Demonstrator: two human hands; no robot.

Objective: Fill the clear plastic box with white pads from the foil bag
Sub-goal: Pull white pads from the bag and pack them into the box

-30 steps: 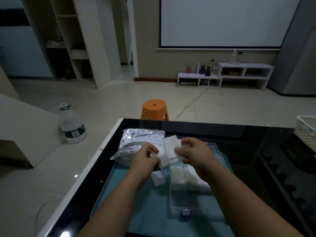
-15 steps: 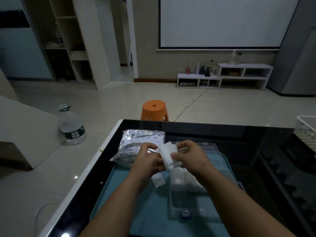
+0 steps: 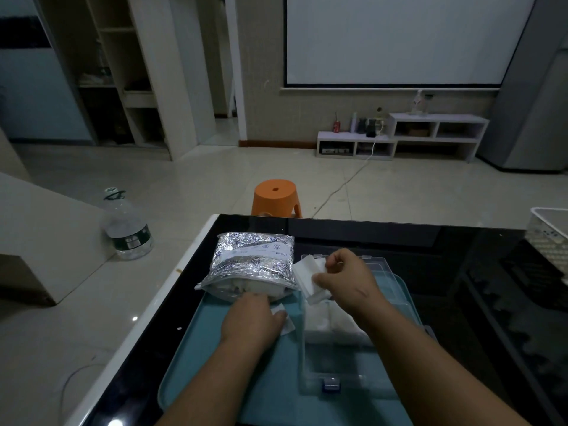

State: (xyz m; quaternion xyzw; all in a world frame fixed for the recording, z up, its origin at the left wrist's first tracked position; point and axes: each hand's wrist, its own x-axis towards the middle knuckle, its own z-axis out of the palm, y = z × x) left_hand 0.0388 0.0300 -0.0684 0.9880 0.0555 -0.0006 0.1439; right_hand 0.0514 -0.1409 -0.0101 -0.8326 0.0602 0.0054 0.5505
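Observation:
A silver foil bag lies at the far left of a teal tray, its open mouth facing me with white pads showing inside. My left hand rests palm-down at that mouth, over a loose white pad on the tray. My right hand pinches a small stack of white pads above the far end of the clear plastic box. White pads lie inside the box's far half. The box's open lid lies behind it.
The tray sits on a black glass table with a white left edge. A white perforated basket stands at the far right. Beyond the table are an orange stool and a large water bottle on the floor.
My left hand let go of the pads and dropped to the bag's mouth. My right hand kept the pads and moved slightly right, over the box.

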